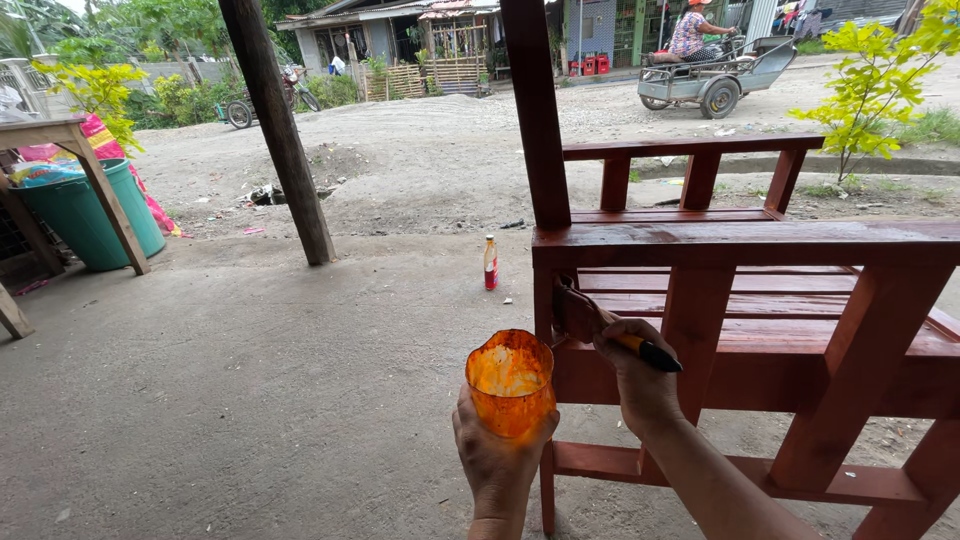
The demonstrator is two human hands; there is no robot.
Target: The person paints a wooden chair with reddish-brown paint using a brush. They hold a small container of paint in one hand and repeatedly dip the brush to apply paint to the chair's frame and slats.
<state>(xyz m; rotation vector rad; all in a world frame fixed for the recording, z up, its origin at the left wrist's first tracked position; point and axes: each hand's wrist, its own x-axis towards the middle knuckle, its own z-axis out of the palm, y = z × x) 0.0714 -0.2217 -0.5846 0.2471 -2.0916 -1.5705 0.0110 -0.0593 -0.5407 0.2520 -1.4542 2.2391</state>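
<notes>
Fingers (620, 345) clenched on brush (600, 325), bristles against bench (745, 245) post; left hand (497, 455) gripped stain cup (510, 385). Coating apparently midway. Probably needed: steady strokes down the post, then a redip.

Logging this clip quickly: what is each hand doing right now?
Left hand: closed around an orange-stained cup.
Right hand: closed on a paintbrush, bristles against the red-brown wooden bench.

Roadside home yard: concrete floor (250, 400), dirt road (480, 140), houses (400, 30).
</notes>
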